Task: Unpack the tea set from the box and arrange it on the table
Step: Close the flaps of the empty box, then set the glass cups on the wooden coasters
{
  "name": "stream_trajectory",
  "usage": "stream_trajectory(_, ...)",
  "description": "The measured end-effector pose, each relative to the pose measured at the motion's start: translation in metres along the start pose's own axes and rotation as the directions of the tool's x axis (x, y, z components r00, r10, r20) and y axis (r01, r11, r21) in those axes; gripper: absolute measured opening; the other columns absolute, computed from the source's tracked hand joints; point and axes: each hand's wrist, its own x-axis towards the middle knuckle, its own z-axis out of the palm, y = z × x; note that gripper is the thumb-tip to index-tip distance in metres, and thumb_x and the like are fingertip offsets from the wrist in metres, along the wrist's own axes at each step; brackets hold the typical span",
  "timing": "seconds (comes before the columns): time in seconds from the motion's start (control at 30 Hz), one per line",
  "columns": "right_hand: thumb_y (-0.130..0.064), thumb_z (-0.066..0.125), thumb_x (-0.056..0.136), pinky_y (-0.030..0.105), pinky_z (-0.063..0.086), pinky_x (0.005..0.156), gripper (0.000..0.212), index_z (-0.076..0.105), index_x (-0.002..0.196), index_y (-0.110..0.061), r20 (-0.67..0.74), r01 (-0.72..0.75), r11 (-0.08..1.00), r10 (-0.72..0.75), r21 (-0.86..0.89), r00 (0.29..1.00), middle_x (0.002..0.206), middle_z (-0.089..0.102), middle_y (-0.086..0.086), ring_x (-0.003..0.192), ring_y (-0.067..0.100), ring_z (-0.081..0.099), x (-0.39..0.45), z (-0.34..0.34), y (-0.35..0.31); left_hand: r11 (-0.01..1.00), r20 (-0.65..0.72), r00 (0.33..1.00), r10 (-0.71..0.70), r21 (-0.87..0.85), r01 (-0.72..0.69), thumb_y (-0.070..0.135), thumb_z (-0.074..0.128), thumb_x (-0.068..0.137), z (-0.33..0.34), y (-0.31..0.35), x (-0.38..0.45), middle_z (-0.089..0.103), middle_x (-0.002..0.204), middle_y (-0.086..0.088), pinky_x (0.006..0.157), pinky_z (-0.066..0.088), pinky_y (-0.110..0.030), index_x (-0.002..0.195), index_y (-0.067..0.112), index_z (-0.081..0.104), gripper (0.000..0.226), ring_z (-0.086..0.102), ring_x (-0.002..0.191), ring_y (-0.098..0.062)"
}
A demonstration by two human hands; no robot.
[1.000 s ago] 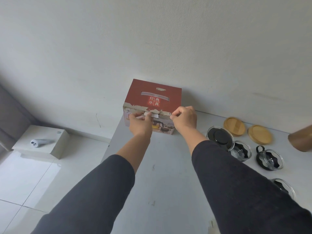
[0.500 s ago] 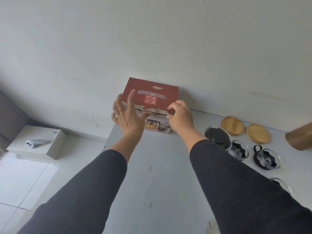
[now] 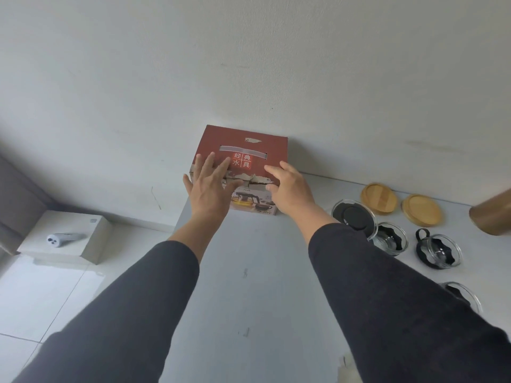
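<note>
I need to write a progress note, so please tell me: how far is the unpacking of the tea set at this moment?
Early stage. Possibly done: glass cups and two wooden lids already lie on the table, though whether they came from this box is unclear. In hand: the left hand and right hand, fingers spread, are at the front top edge of the red box, which looks closed. Left: open it, take out what is inside, arrange everything.

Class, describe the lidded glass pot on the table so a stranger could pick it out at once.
Start at the red box against the wall, then look right along the white table. The first glass piece is the lidded glass pot, in front of two wooden lids. Unlike the open glass cups beside it, a flat black lid covers it.
</note>
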Motion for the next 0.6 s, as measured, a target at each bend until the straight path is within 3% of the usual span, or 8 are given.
stream_trajectory(0.3,-0.024,0.053,0.095,0.031,0.032,0.108,0.041,0.052,0.135,-0.016,-0.21,-0.043,0.999,0.036,-0.027,0.977,0.147,0.037,0.009,0.135,0.023,0.038,-0.024,-0.061,-0.007,0.967,-0.014,0.977,0.215,-0.138,-0.215,0.048,0.047,0.094,-0.019,0.059,-0.006,0.03,0.154,0.002,0.117,0.012,-0.045,0.131,0.027,0.055,0.043,0.007,0.148,-0.018)
stream_trajectory(0.6,-0.018,0.052,0.093,0.031,0.039,0.1,0.035,0.057,0.127,-0.013,-0.378,-0.219,0.973,0.174,-0.078,0.909,0.135,0.047,0.01,0.123,0.026,0.048,-0.087,-0.143,0.029,0.868,0.078,0.877,0.474,-0.21,-0.451,0.039,0.047,0.097,-0.025,0.155,-0.031,0.037,0.151,-0.003,0.119,0.015,-0.041,0.132,0.02,0.054,0.041,0.014,0.147,-0.021)
